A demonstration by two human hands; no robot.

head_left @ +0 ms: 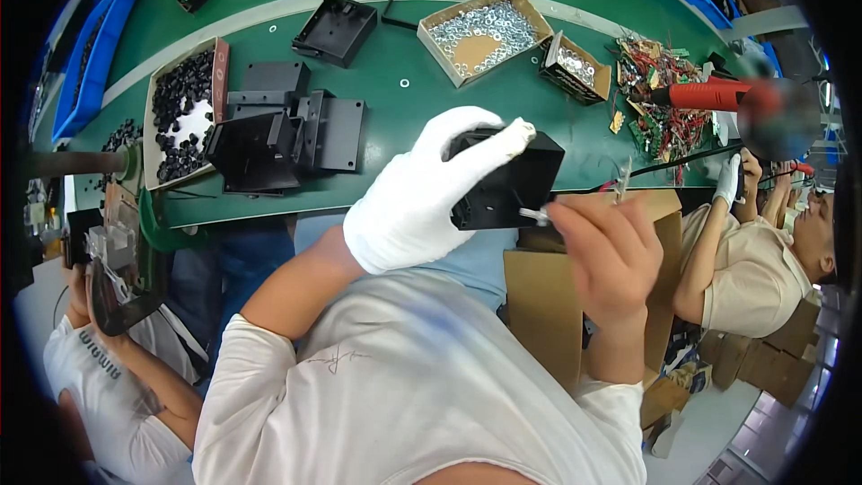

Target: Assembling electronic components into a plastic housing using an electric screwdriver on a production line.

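My left hand (409,202), in a white glove, grips a black plastic box (540,162) just over the table's front edge. Its thumb and fingers wrap the box's left side, and the glove's fingertip looks worn and yellowish. My bare right hand (615,256) is at the box's lower right corner. Between its thumb and fingertips is a small whitish piece (534,214), too small to name, close to the box's near edge. Beneath the right hand stands an open cardboard box (543,305).
Beyond my hands on the green table (386,139) stand a washer tray (485,36) and a smaller box of metal parts (575,67). Black housings (337,130) and a carton of black caps (218,81) lie left. Wired circuit boards (655,130) and a red power tool (705,95) are right. Co-workers sit either side.
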